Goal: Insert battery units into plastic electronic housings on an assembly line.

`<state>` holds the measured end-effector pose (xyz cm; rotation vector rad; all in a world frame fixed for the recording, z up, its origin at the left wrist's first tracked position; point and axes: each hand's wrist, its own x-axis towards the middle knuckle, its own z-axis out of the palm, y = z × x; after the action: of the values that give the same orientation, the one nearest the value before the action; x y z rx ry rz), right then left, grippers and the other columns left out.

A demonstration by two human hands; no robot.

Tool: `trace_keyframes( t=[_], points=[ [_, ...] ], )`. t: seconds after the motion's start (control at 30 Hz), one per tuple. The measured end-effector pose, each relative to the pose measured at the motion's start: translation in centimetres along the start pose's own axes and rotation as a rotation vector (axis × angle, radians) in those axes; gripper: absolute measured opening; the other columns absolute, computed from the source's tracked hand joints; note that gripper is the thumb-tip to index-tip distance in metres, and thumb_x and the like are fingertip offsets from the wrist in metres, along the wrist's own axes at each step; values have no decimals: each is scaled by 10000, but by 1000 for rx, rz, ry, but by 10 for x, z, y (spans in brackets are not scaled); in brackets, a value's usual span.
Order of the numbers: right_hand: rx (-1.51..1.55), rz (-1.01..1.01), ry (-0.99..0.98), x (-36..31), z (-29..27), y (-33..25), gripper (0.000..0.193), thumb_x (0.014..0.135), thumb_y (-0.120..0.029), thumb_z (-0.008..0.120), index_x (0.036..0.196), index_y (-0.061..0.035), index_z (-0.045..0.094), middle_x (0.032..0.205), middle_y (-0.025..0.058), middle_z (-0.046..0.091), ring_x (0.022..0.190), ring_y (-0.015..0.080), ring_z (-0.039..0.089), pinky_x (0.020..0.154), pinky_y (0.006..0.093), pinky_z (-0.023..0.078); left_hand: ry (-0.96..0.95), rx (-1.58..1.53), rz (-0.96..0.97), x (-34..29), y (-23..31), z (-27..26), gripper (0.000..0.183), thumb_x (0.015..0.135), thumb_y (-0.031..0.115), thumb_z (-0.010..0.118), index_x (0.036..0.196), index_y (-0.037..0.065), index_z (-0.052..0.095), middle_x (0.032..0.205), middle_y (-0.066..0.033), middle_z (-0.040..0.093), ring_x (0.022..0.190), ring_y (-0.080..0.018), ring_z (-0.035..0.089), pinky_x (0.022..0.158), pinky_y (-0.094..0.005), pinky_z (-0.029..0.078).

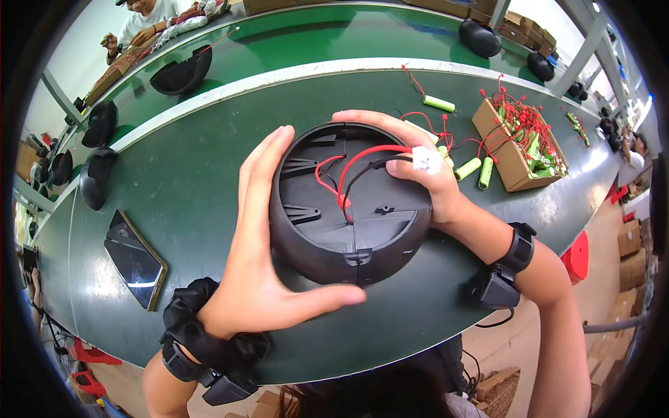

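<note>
A round black plastic shell [385, 235], its hollow side facing up, is between my two hands over the green table. My left hand [259, 268] cups its left side, fingers stretched along the wall and thumb spread across the near side. On the right, my right hand [435, 184] grips the shell, with its thumb over the rim and its fingers round the far edge. Red and black wires [346, 182] rise from the middle of the shell to a white connector [426, 160] beside my right thumb. Ribs and a small post show inside the shell.
Right of the shell, an open cardboard box [519, 164] holds green battery cells with red wires. Several loose cells [467, 168] lie beside it. A phone [136, 259] rests at the left. More black shells [182, 71] stand farther off; a person [143, 21] sits across.
</note>
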<state>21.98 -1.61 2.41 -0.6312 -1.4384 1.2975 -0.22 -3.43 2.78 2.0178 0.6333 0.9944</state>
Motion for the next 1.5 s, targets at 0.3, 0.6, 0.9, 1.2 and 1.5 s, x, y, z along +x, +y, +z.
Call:
trace_keyframes(
  t=[0.3, 0.6, 0.9, 1.2, 1.5],
  points=[
    [37, 35, 41, -1, 6, -9, 542, 726, -70, 426, 1245, 51, 522, 1150, 143, 609, 1001, 170, 593, 891, 275, 473, 107, -302, -69, 1, 8, 11, 1076, 685, 251, 801, 1472, -19, 118, 1515, -199, 164, 1381, -299, 266, 1128, -396, 226],
    [68, 28, 4, 6, -1, -8, 541, 735, -73, 424, 1255, 43, 519, 1136, 153, 617, 975, 176, 609, 865, 272, 490, 43, -64, -15, 6, 2, -1, 1188, 624, 302, 856, 1461, -40, 86, 1508, -196, 148, 1370, -295, 279, 1124, -395, 236],
    [202, 270, 198, -5, 11, -6, 677, 713, -203, 463, 1333, 67, 415, 1234, 210, 552, 1102, 279, 569, 1004, 363, 422, 129, -65, 103, 3, -8, 5, 1357, 462, 264, 957, 1447, 54, 48, 1425, -205, 203, 1356, -313, 279, 1104, -427, 284],
    [606, 508, 595, -18, 48, -6, 532, 834, -231, 418, 1338, -60, 428, 1244, 144, 543, 1114, 262, 550, 962, 397, 448, 323, 171, 204, 2, 13, 1, 1105, 558, 415, 891, 1415, 22, 315, 1421, -200, 234, 1323, -308, 314, 1075, -430, 305],
    [22, 188, 225, -27, 46, 0, 535, 901, -378, 380, 1291, -13, 410, 1228, 146, 479, 1166, 246, 451, 1016, 358, 335, 294, 199, 264, 16, 39, -26, 915, 461, 310, 896, 1251, 45, 518, 1198, -207, 522, 1156, -360, 524, 954, -428, 438]
  ],
)
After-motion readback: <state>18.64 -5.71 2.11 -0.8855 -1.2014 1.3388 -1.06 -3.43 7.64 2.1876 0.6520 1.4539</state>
